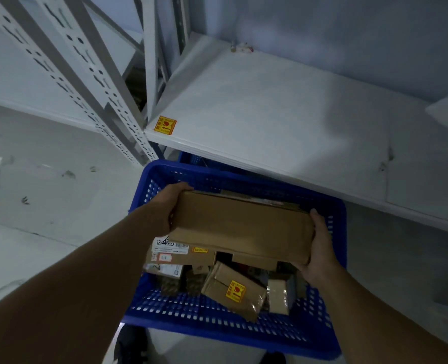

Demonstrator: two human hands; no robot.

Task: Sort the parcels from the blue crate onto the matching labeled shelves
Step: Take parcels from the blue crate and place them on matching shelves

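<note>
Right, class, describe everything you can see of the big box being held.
The box is long, flat, plain brown cardboard, closed, with no label on its upper face. It is held above the blue crate, the left hand gripping its left end and the right hand its right end.

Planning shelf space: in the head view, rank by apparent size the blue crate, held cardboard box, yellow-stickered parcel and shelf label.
Blue perforated plastic crate
Plain brown cardboard box, held nearer the camera
Small brown yellow-stickered parcel
Yellow shelf label

Both forearms reach forward, left grip (169,206) and right grip (320,248) clasping opposite ends of one cardboard box (241,227).
</note>
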